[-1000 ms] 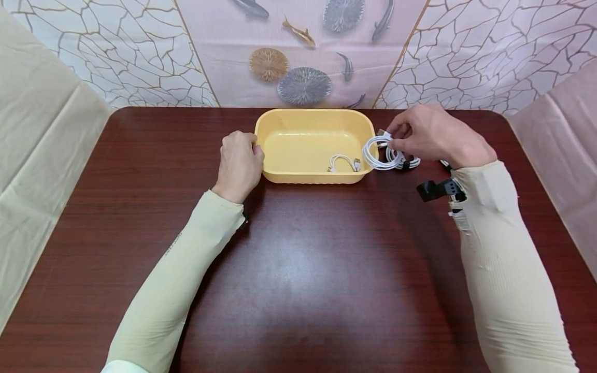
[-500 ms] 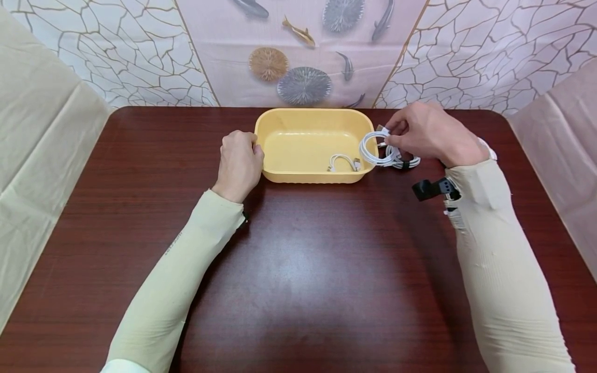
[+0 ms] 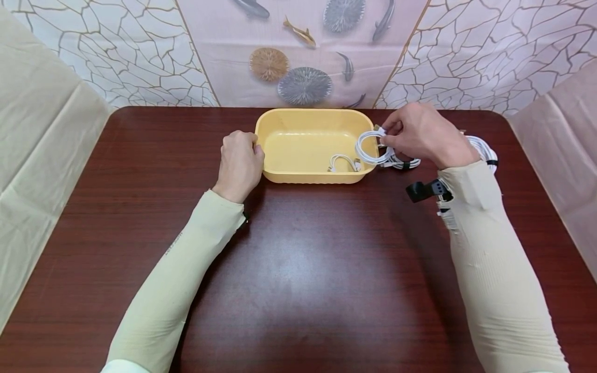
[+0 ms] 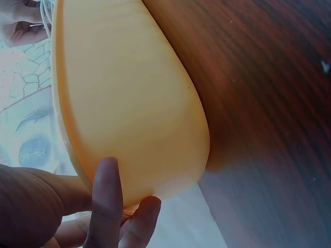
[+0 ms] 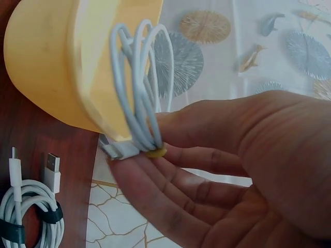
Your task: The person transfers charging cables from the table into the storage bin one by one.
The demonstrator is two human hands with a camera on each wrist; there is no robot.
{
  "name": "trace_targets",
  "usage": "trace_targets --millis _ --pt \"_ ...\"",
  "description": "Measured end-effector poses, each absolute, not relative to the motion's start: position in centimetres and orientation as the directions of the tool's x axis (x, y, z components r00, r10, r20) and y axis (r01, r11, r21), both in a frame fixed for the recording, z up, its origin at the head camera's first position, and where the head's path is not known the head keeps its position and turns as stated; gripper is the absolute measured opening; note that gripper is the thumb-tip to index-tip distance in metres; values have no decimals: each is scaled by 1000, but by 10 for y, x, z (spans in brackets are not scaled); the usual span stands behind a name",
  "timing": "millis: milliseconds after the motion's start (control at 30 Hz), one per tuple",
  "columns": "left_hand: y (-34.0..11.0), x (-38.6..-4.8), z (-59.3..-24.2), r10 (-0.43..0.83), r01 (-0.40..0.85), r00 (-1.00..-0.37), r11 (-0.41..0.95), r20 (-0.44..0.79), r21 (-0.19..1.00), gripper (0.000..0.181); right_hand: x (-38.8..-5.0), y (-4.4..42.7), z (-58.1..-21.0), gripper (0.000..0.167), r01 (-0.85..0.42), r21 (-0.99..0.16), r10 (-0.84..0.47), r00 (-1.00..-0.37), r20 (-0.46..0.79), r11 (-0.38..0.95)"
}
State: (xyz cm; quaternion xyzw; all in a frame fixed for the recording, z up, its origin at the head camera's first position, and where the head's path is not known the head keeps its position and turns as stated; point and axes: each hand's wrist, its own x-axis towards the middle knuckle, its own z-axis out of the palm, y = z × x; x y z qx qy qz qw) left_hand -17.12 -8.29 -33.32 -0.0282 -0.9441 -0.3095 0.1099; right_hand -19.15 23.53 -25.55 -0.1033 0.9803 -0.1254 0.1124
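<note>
Left cloth: a beige, creased fabric panel (image 3: 37, 155) slopes along the table's side.
Table: dark reddish-brown top (image 3: 289, 269) with streaky wood grain and a glossy sheen.
Left hand: the left hand (image 3: 240, 163), below a pale stretchy sleeve (image 3: 174, 280), grips the left end of the tub.
Tub: a yellow tub (image 3: 303, 177), smooth-walled, a rounded rectangle with a thick rim, sits upright near the back edge.
Short cable: a thin white cable (image 3: 357, 165) lies arched inside, by the front right corner.
Held coil: a white looped cable (image 5: 136, 77) hangs at the tub's right rim; whether it touches cannot be told.
Strapped coil: a thicker white bundle (image 3: 407, 165) lies on the table, just right of the tub.
Right hand: the right hand (image 3: 422, 135) pinches the held coil between thumb and fingers.
Large coil: a bulky white ring with a black band (image 3: 485, 150) lies beyond the right wrist.
Left wrist view only: fingertips (image 4: 107, 170) pressed against the tub's plain outer wall.
Right wrist view only: a yellow tie (image 5: 156, 152) on the held coil; two dark bands and metal-tipped plugs on the strapped one.
Head view only: the short cable and the large coil.
</note>
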Motion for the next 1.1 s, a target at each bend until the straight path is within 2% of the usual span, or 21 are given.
trace_targets --millis 400,1100 --pt "-82 -172 -333 -15 118 -976 804 219 583 22 -190 229 -261 29 -207 -265 -243 -964 -112 942" --pt "-83 -171 -333 -13 124 -974 801 225 586 23 -194 220 -261 33 -179 -280 -231 -959 -164 943"
